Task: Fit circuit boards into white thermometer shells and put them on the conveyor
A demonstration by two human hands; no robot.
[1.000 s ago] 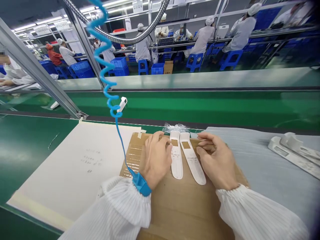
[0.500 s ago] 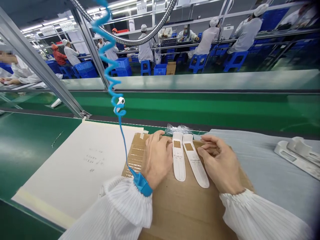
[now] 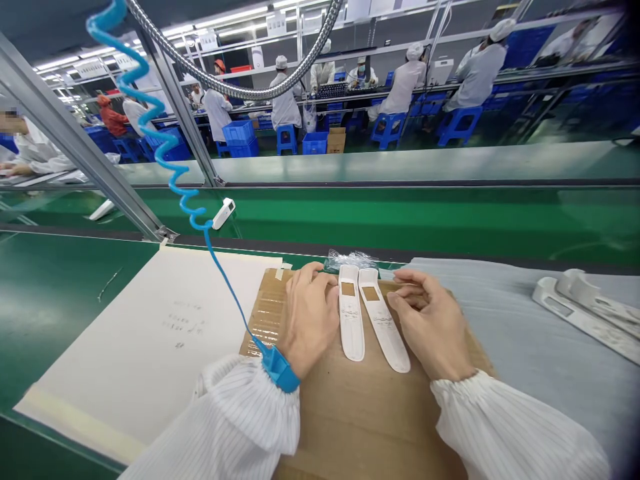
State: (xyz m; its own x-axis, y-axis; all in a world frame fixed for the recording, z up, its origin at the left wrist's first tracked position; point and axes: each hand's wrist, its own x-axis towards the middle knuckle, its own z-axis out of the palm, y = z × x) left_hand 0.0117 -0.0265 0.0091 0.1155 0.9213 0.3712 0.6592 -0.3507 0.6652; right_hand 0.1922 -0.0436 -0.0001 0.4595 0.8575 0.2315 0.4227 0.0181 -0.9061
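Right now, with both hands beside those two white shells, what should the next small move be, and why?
Probably ease the right hand inward and lightly grasp the slanted white shell: it lies on the cardboard close beside that hand, which looks loosely curled and holds nothing visible. The left hand is beside the straighter white shell.

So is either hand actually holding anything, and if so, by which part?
Nothing looks held: the two white pieces lie on the cardboard between the left hand and the right hand. Whether either hand touches them, I can't tell.
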